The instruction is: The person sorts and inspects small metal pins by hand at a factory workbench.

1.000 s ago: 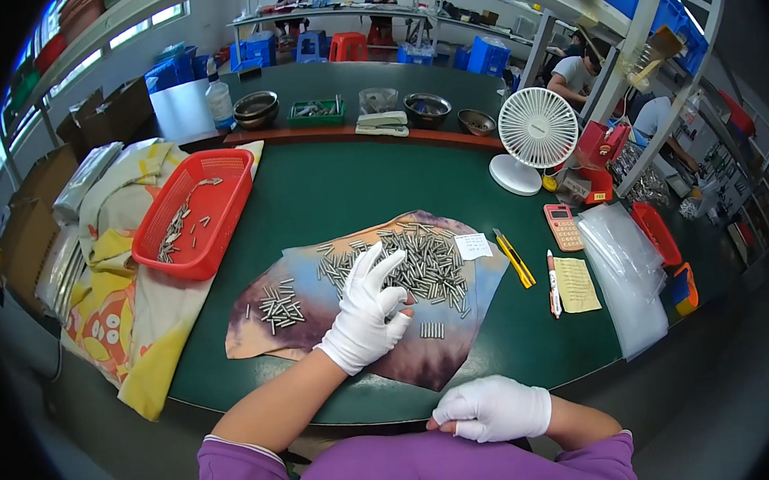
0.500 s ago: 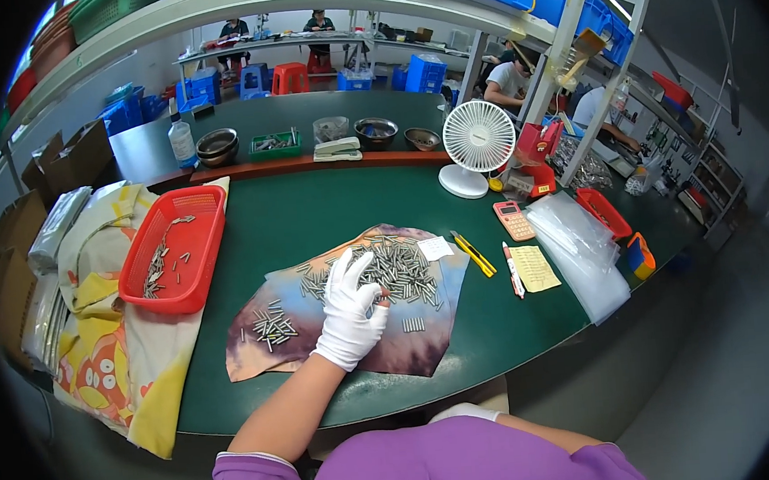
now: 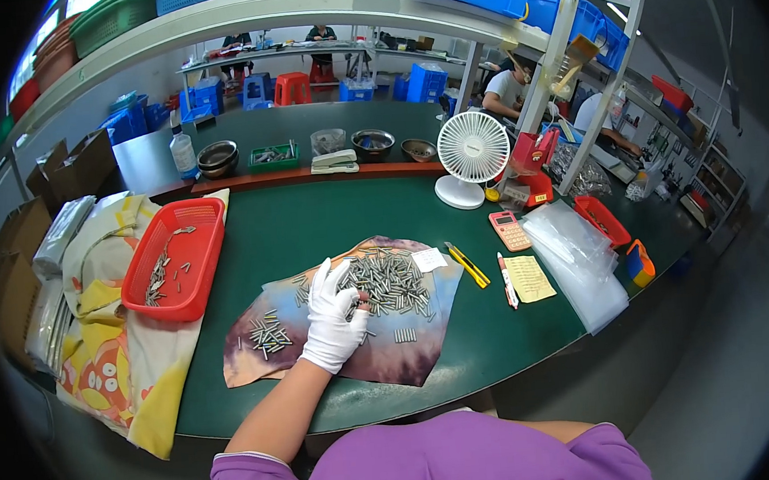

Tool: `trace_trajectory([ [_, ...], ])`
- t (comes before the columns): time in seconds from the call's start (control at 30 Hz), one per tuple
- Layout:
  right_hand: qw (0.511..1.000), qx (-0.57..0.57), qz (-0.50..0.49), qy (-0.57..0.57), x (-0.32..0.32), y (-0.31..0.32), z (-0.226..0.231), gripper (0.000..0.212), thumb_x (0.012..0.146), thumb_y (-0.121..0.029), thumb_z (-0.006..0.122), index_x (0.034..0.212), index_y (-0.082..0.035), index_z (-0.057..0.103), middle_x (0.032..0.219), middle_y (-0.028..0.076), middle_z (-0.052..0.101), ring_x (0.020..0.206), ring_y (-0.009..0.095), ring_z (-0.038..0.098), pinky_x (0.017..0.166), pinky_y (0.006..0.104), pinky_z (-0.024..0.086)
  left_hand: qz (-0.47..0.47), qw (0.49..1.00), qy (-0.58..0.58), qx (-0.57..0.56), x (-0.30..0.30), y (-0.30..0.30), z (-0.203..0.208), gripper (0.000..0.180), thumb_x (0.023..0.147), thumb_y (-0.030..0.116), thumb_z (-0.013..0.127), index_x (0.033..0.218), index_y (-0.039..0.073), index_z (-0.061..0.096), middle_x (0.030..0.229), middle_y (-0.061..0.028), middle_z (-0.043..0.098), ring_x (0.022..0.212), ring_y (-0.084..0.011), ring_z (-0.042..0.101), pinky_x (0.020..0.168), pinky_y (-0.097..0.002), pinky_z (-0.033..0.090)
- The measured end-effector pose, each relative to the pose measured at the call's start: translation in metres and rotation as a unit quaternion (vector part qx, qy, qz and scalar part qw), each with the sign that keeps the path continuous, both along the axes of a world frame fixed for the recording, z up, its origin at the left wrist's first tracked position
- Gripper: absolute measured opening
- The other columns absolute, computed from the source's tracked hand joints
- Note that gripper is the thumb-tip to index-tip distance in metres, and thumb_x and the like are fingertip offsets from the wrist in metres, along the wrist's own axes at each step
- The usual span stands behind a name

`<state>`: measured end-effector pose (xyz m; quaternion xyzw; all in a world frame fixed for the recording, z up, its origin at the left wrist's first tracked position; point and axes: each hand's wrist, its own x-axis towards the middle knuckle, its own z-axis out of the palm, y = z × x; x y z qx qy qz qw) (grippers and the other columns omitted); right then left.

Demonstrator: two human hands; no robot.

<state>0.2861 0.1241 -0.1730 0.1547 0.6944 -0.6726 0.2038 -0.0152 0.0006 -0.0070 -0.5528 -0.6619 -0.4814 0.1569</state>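
My left hand (image 3: 330, 322), in a white glove with bare skin showing at the fingertips, is over the left part of a big heap of small metal pins (image 3: 392, 280). Its thumb and forefinger come together in a pinch while the other fingers stretch up; whatever lies between the tips is too small to make out. Beneath is a tie-dyed cloth (image 3: 384, 365). A smaller pile of pins (image 3: 269, 335) lies left of the hand, and a short, neat row of pins (image 3: 404, 335) lies to its right. My right hand is out of sight below the table edge.
Left is a red basket (image 3: 213, 279) with several metal pieces, on a patterned towel (image 3: 152, 417). Right are a yellow cutter knife (image 3: 467, 265), calculator (image 3: 510, 231), pen (image 3: 507, 280), paper note (image 3: 530, 279) and plastic bags (image 3: 578, 267). A white fan (image 3: 474, 149) stands behind.
My left hand has shifted slightly left and down across the heap, still pinching. My right hand's white glove, partly visible below the table edge before, has gone from view. The camera view has tilted slightly.
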Motion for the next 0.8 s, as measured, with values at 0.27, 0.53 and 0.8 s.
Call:
trace_trajectory([
  [0.27, 0.999, -0.019, 0.040, -0.003, 0.017, -0.013, -0.015, 0.033, 0.100, -0.026, 0.053, 0.117, -0.002, 0.068, 0.101, 0.013, 0.072, 0.088, 0.021, 0.065, 0.082, 0.0363, 0.052, 0.019, 1.000, -0.006, 0.006, -0.008, 0.003, -0.001, 0.017, 0.073, 0.006, 0.073, 0.090, 0.009, 0.068, 0.136, -0.0187, 0.054, 0.136, -0.0435, 0.040, 0.112, -0.0515, 0.034],
  [0.53, 0.994, -0.043, 0.103, 0.015, 0.000, -0.039, -0.025, 0.034, 0.100, -0.028, 0.053, 0.117, -0.002, 0.068, 0.100, 0.013, 0.072, 0.086, 0.021, 0.065, 0.081, 0.0364, 0.052, 0.001, 1.000, -0.001, 0.001, -0.005, -0.002, 0.000, 0.020, 0.074, 0.002, 0.070, 0.092, 0.009, 0.066, 0.141, -0.0177, 0.051, 0.138, -0.0421, 0.039, 0.114, -0.0497, 0.031],
  [0.8, 0.989, -0.036, 0.139, 0.042, -0.044, -0.053, 0.010, 0.035, 0.100, -0.029, 0.053, 0.117, -0.002, 0.068, 0.099, 0.014, 0.073, 0.085, 0.021, 0.065, 0.080, 0.0366, 0.052, 0.029, 1.000, -0.005, 0.006, -0.006, -0.007, 0.005, 0.019, 0.075, 0.002, 0.069, 0.093, 0.009, 0.067, 0.142, -0.0173, 0.051, 0.138, -0.0418, 0.039, 0.114, -0.0496, 0.032],
])
